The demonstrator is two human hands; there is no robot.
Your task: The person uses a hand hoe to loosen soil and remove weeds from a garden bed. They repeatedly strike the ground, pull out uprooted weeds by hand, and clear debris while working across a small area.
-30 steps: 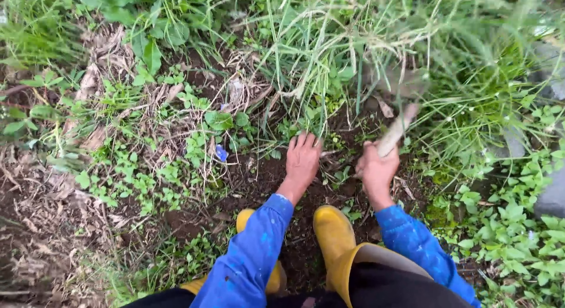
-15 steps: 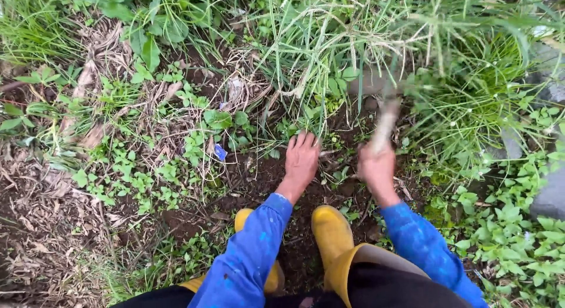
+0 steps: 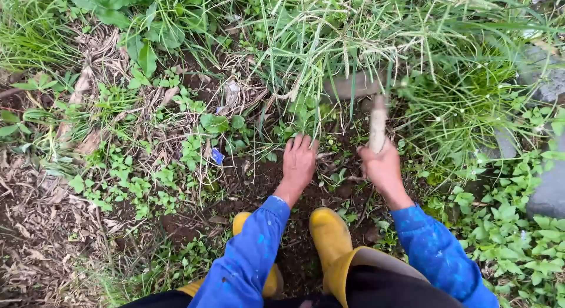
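wooden handle [image 3: 377,127] of what looks like a hoe, its blurred blade [image 3: 353,84] now buried in the grass clump [image 3: 353,43] after being raised a moment ago. right hand [image 3: 384,170] clenches the handle; left hand [image 3: 298,164] lies flat, fingers released, on dark soil [image 3: 259,178] above yellow boots [image 3: 329,237].

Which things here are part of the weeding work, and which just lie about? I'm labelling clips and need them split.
In use:
right hand gripping the tool handle
tool blade, blurred, in the tall grass
left hand flat on the soil

Lying about:
blue scrap
grey stones
dry leaves
yellow boots
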